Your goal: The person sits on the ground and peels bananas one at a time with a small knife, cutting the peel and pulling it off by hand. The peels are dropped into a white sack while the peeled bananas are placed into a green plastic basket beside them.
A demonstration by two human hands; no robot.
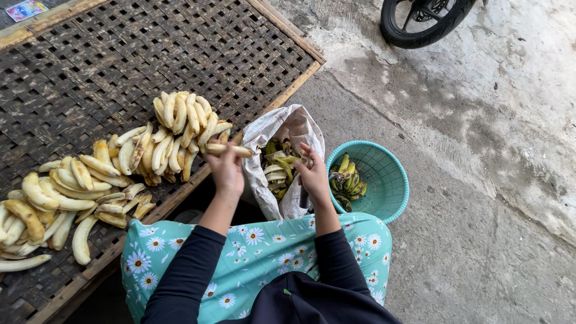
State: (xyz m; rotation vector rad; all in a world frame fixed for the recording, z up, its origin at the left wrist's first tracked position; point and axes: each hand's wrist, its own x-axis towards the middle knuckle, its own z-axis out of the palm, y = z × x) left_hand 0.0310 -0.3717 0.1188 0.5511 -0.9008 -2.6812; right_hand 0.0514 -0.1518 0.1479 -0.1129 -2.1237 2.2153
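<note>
The left hand [226, 170] pinches a pale, peeled banana [228, 149] between fingertips and thumb, holding it level just above the right edge of the dark woven bamboo drying rack [138, 54]; the right hand [313, 174] has its fingers curled at the mouth of a crumpled white plastic sack [292, 129], over the green-yellow banana peels [278, 168] inside, though whether they grip anything I cannot tell; a mound of peeled bananas [175, 135] lies on the rack near that right edge, just beside the held one; more peeled bananas [60, 204] spread toward the rack's lower left corner; a round teal plastic basket [384, 174] with green unpeeled bananas [348, 182] stands on the concrete ground [480, 198], touching the sack's right side; a black motorcycle wheel [420, 21] sits at the top, well apart.
</note>
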